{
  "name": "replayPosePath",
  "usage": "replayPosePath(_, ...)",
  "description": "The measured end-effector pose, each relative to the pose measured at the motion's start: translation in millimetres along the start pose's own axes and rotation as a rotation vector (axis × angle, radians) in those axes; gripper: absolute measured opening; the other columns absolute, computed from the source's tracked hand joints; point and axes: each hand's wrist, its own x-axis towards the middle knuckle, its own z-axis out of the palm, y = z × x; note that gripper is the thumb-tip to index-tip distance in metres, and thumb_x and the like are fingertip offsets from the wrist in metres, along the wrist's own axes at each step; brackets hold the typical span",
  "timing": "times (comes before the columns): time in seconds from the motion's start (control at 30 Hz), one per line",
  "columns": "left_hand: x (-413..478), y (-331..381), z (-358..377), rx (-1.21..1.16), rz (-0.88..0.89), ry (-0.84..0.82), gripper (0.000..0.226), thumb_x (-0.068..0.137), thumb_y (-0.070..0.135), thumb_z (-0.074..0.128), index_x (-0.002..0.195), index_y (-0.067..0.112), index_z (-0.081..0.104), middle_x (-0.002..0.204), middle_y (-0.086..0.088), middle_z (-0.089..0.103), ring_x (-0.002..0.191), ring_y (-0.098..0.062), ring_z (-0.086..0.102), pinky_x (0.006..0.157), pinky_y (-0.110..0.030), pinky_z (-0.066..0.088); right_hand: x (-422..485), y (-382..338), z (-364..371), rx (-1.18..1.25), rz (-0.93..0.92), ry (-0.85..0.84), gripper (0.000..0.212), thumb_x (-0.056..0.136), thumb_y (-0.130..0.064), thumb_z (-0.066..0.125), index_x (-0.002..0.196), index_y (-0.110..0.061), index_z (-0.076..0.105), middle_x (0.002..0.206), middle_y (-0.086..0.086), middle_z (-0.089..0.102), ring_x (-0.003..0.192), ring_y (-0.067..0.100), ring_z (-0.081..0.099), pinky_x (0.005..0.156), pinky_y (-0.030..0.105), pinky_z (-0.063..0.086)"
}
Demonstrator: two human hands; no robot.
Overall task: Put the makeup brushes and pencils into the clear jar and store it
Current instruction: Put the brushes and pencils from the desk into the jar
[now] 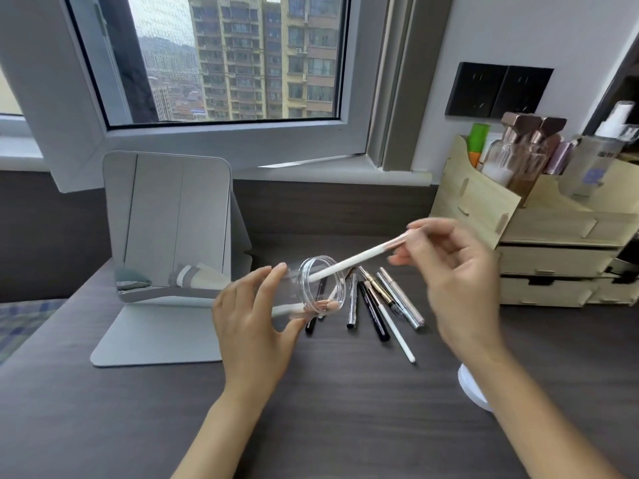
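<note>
Clear jar [313, 288]: left hand [254, 326] is gripping it, tipping its mouth rightward so handles slide in. White-handled brush [356, 259]: right hand [456, 271] is pinching its ferrule end, feeding the tip through the rim. Remaining pencils [377, 302] are lying on the desk [345, 409] beside the jar, within reach.

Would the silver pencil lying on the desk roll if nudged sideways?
Probably: the silver pencil looks round and smooth, and the desk is flat. The black pencil beside it might stop it. It looks rigid and light.
</note>
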Motion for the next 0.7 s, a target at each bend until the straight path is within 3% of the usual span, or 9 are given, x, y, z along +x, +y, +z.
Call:
replayPosePath(0.1, -0.4, 2.2, -1.2, -0.008, 0.034, 0.001, 0.079, 0.054, 0.020, 0.089, 0.122, 0.021, 0.049, 0.117, -0.008, 0.062, 0.108, -0.021, 0.050, 0.092, -0.042, 0.037, -17.2, 18.1, 12.1, -0.206, -0.089, -0.121, 0.017, 0.081, -0.004, 0.069, 0.079, -0.019, 0.062, 0.075, 0.002, 0.070, 0.068, 0.013, 0.069, 0.068, 0.024, 0.056)
replayPosePath(0.17, -0.7, 1.4, -1.3, -0.009, 0.039, -0.003, 0.080, 0.054, 0.021, 0.089, 0.122, 0.022, 0.049, 0.118, -0.008, 0.062, 0.108, -0.022, 0.051, 0.092, -0.044, 0.040, -22.4, 26.2, 14.8, -0.457, -0.256, -0.190, 0.005, 0.080, -0.018, 0.070, 0.075, -0.017, 0.068, 0.076, -0.004, 0.072, 0.070, 0.009, 0.065, 0.069, 0.020, 0.051)
replayPosePath(0.2, -0.8, 0.9, -1.1, -0.006, 0.038, -0.007, 0.080, 0.054, 0.022, 0.089, 0.122, 0.022, 0.049, 0.118, -0.008, 0.062, 0.108, -0.023, 0.052, 0.092, -0.047, 0.041, -23.2, 30.8, 13.6, -0.539, -0.312, -0.211, 0.012, 0.080, -0.025, 0.066, 0.074, -0.017, 0.072, 0.078, -0.008, 0.073, 0.073, 0.007, 0.064, 0.070, 0.018, 0.049)
replayPosePath(0.3, -0.6, -1.3, -0.9, 0.001, 0.027, -0.009, 0.079, 0.055, 0.022, 0.089, 0.122, 0.022, 0.049, 0.119, -0.009, 0.062, 0.109, -0.024, 0.053, 0.091, -0.049, 0.042, -14.6, 47.6, 2.5, -0.608, -0.143, -0.149, 0.021, 0.085, -0.022, 0.059, 0.075, -0.012, 0.074, 0.082, -0.005, 0.074, 0.081, 0.014, 0.065, 0.070, 0.023, 0.046)
replayPosePath(0.37, -0.4, -1.4, -1.4, -0.005, 0.022, -0.008, 0.079, 0.055, 0.021, 0.089, 0.123, 0.022, 0.048, 0.119, -0.009, 0.062, 0.110, -0.022, 0.051, 0.092, -0.048, 0.041, -4.6, 70.6, -6.0, -0.938, 0.002, -0.134, 0.020, 0.088, -0.016, 0.056, 0.079, -0.009, 0.072, 0.082, 0.007, 0.074, 0.084, 0.029, 0.066, 0.069, 0.030, 0.044)
replayPosePath(0.43, -0.4, -1.1, -1.7, -0.027, 0.028, -0.015, 0.080, 0.055, 0.019, 0.089, 0.123, 0.021, 0.047, 0.120, -0.009, 0.061, 0.111, -0.022, 0.051, 0.093, -0.049, 0.042, 0.7, 88.0, -7.9, -1.152, 0.217, -0.281, 0.016, 0.087, -0.016, 0.055, 0.088, -0.009, 0.070, 0.094, 0.013, 0.073, 0.095, 0.036, 0.064, 0.075, 0.034, 0.048)
replayPosePath(0.5, -0.4, -0.7, -2.0, -0.051, 0.035, -0.020, 0.080, 0.055, 0.018, 0.089, 0.124, 0.020, 0.048, 0.121, -0.008, 0.061, 0.112, -0.021, 0.051, 0.094, -0.049, 0.042, 2.3, 96.5, -5.8, -1.196, 0.371, -0.408, 0.015, 0.086, -0.016, 0.059, 0.094, -0.007, 0.067, 0.106, 0.014, 0.068, 0.104, 0.038, 0.060, 0.080, 0.036, 0.049)
replayPosePath(0.63, -0.3, 0.6, -1.3, -0.076, 0.049, -0.020, 0.080, 0.054, 0.014, 0.089, 0.123, 0.018, 0.049, 0.123, -0.006, 0.060, 0.115, -0.016, 0.049, 0.097, -0.047, 0.039, 3.5, 99.8, 2.9, -1.226, 0.367, -0.485, 0.009, 0.086, -0.008, 0.055, 0.091, -0.004, 0.062, 0.112, 0.018, 0.063, 0.106, 0.038, 0.058, 0.081, 0.036, 0.049)
replayPosePath(0.7, -0.5, 0.7, -1.2, -0.083, 0.050, -0.025, 0.080, 0.053, 0.012, 0.089, 0.123, 0.017, 0.050, 0.124, -0.005, 0.060, 0.117, -0.015, 0.048, 0.098, -0.047, 0.038, 5.0, 98.5, 4.2, -1.214, 0.381, -0.490, 0.011, 0.083, -0.001, 0.051, 0.077, -0.002, 0.060, 0.097, 0.022, 0.061, 0.092, 0.037, 0.059, 0.067, 0.031, 0.045)
